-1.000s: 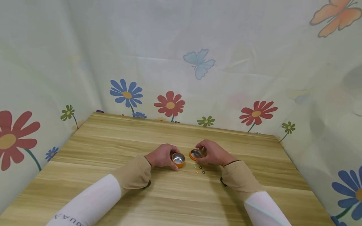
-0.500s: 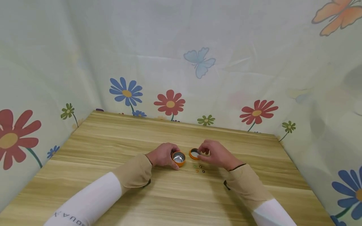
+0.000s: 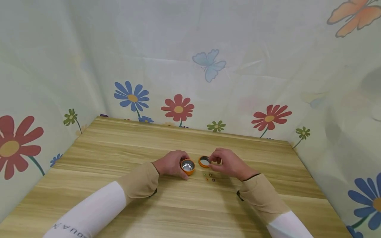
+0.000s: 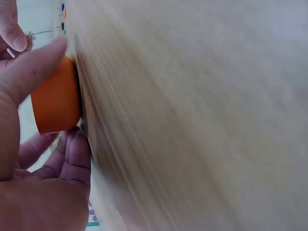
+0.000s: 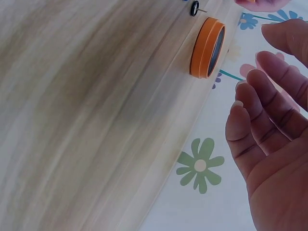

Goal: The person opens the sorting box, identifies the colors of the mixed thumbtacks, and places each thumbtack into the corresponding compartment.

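My left hand (image 3: 172, 163) holds a small orange round tin (image 3: 189, 173), its shiny metal inside facing up. In the left wrist view, thumb and fingers lie on either side of the tin's orange wall (image 4: 55, 101). A shallow orange lid (image 5: 206, 48) lies on the table to the right of the tin, its hollow side up. Just right of the lid is my right hand (image 3: 227, 162), fingers loosely bent and apart from it in the right wrist view. Several small thumbtacks lie in front of the lid, points up, among them a black thumbtack (image 5: 194, 8) and an orange thumbtack (image 3: 207, 179).
The wood-grain table (image 3: 134, 138) reaches back to a cloth wall (image 3: 253, 79) printed with flowers and butterflies. More of this cloth stands along the left and right sides.
A second ago the right hand's fingers were around the lid. They have let go and drawn back slightly to the right, and the lid stays on the table. The left hand keeps still.
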Demonstrator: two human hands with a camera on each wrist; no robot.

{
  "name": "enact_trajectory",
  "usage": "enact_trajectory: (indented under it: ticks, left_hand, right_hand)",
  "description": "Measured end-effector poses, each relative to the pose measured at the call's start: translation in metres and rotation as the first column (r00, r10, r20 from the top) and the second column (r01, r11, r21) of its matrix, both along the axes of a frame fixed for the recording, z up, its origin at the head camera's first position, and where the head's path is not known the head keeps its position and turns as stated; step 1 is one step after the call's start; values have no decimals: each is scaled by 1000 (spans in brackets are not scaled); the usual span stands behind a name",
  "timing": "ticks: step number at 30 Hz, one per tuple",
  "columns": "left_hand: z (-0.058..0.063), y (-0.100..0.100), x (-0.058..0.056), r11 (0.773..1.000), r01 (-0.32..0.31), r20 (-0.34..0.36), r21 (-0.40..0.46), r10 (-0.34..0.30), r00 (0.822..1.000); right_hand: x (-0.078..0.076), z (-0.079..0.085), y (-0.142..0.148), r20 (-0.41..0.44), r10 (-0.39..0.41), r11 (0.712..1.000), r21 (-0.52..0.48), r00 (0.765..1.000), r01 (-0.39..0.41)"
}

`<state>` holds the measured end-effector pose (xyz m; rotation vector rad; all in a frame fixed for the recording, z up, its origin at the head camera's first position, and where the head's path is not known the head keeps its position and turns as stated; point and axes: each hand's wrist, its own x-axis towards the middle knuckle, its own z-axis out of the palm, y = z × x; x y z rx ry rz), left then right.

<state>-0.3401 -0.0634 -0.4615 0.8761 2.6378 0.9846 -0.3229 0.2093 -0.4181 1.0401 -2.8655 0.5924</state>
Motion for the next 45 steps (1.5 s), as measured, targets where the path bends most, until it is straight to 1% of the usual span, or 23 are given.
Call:
enact_trajectory:
  ticks: [7,11,15,18,25,33,45]
  left_hand:
    - [0,-3,4,997,32,-38,76,-30,999]
    - [0,-3,5,994,46,-63,96,-40,997]
    - [4,-2,7,993,52,-61,101,-46,997]
    - [5,-1,8,994,57,-70,95,-50,996]
    - [2,2,4,999,43,-93,28,-40,995]
    - [5,2,4,999,46,-85,17,-44,995]
    - [12,2,11,1000,26,-75,-3,-26,997]
  right_hand:
    - [3,-2,5,11,-8,1000,3,1000,7]
    - [4,-4,7,0,5,1000,-2,1000,-5]
    - [3,-5,9,-5,19,1000,-6,1000,-19]
    - [3,-5,10,-1,24,1000,-5,1000,-24]
    - [4,-3,12,28,47,998,37,999,-48]
    - [5,0,11,88,104,994,37,991,-107]
    - [4,-7,9,43,167,985,40,985,-169]
